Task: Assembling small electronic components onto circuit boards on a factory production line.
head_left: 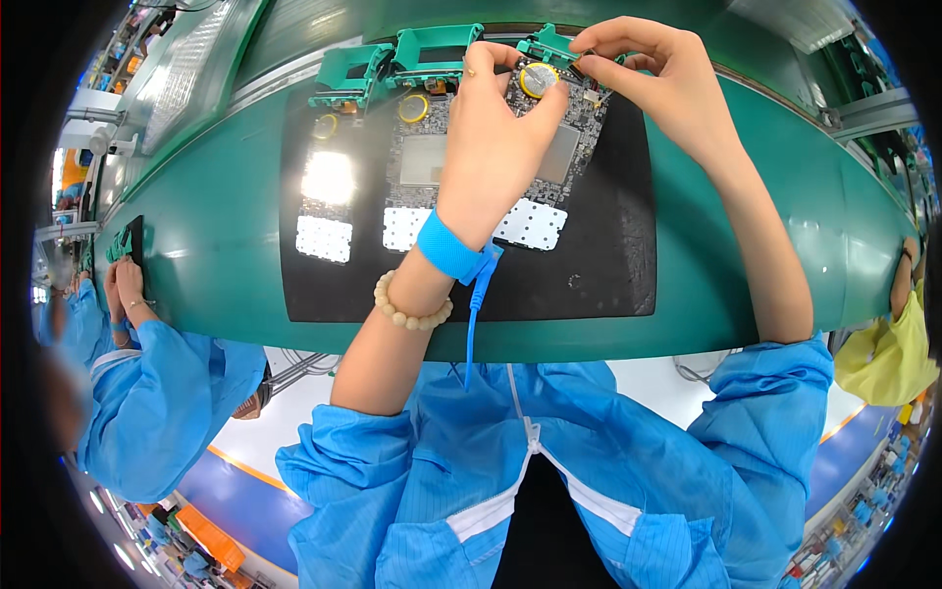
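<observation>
Three circuit boards lie side by side on a black mat (608,255) on the green bench. My left hand (496,128) rests on the right-hand board (569,147), its thumb and fingers around a round silver and yellow coin cell (537,79) near the board's far end. My right hand (648,69) pinches a small part at the green plastic holder (548,44) on the same board's far edge. A blue strap (449,247) with a coiled cord and a bead bracelet (412,306) sit on my left wrist.
The middle board (417,157) and the left board (329,177) each carry a yellow ring and a green holder (437,54) at the far end. Another person in blue (147,393) works at my left, and one in yellow (888,353) at my right.
</observation>
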Motion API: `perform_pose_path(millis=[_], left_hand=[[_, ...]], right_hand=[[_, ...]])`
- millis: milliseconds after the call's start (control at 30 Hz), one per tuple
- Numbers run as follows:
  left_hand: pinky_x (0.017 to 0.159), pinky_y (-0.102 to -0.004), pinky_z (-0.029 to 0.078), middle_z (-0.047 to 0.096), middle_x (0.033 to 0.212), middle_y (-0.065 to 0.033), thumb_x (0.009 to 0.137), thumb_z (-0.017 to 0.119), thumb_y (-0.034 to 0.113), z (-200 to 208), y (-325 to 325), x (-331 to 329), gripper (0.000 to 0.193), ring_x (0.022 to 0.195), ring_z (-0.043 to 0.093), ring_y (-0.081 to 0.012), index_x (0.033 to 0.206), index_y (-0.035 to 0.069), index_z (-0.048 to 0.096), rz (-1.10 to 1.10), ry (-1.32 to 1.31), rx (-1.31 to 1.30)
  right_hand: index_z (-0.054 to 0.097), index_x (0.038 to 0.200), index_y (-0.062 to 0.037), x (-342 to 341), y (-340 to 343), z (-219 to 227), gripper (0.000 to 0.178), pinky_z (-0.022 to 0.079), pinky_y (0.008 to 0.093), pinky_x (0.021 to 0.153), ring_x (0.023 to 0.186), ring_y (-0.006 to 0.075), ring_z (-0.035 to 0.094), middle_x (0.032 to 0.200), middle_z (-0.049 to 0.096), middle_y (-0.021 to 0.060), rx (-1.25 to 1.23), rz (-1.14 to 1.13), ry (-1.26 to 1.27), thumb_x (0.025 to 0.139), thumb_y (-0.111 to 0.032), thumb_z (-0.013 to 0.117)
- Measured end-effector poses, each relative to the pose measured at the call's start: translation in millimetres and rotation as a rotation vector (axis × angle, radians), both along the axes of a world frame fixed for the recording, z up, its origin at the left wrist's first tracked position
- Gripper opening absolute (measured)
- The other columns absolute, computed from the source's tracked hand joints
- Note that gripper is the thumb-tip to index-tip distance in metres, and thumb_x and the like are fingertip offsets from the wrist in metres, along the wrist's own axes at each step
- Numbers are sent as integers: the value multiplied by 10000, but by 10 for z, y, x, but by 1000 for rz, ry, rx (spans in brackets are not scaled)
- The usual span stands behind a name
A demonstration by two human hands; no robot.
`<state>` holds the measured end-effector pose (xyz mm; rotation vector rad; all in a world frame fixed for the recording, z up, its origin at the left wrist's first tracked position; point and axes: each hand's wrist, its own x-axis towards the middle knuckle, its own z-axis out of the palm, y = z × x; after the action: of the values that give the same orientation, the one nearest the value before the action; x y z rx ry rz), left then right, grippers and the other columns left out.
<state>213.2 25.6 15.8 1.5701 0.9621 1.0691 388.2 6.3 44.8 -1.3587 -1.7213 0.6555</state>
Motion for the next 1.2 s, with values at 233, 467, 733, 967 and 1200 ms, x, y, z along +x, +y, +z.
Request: perform_pose_path(millis=[233, 467, 733, 967, 1200], left_hand=[[618, -338, 449, 583, 770, -131, 786, 651, 152, 5, -12, -1, 365, 698, 575, -200, 1007, -38, 432, -2, 23, 1], [630, -351, 450, 575, 755, -131, 773, 660, 198, -45, 0, 43, 392, 681, 569, -224, 999, -35, 441, 42, 31, 68], [604, -346, 447, 581, 713, -131, 757, 661, 190, 7, -20, 12, 387, 640, 563, -207, 984, -40, 450, 44, 16, -9], [565, -316, 441, 590, 685, -137, 730, 684, 194, 11, -36, 61, 381, 629, 569, -179, 941, -48, 477, 79, -2, -59], [615, -274, 463, 589, 832, -96, 774, 656, 144, -110, -75, -2, 397, 719, 569, -129, 1041, -43, 429, 38, -173, -215]], right_hand=[[674, 937, -36, 7, 11, -23, 138, 405, 203, 655, 809, 51, 599, 914, 677, -3, 0, 2, -17, 809, -80, 645], [639, 877, -12, -32, 369, -166, 150, 477, 306, 676, 753, 217, 604, 814, 652, 97, 989, 471, 84, 729, 9, 648], [617, 872, -18, -198, -2, 166, 168, 476, 352, 677, 787, 282, 586, 790, 607, 123, 700, 286, -197, 709, 17, 645], [594, 978, -39, -180, -143, 30, 219, 428, 273, 801, 889, 133, 570, 914, 622, 27, 214, 61, -240, 761, -12, 598], [624, 896, -3, -364, -258, 220, 142, 472, 297, 649, 771, 173, 601, 798, 631, 70, 307, 1, -50, 757, -15, 652]])
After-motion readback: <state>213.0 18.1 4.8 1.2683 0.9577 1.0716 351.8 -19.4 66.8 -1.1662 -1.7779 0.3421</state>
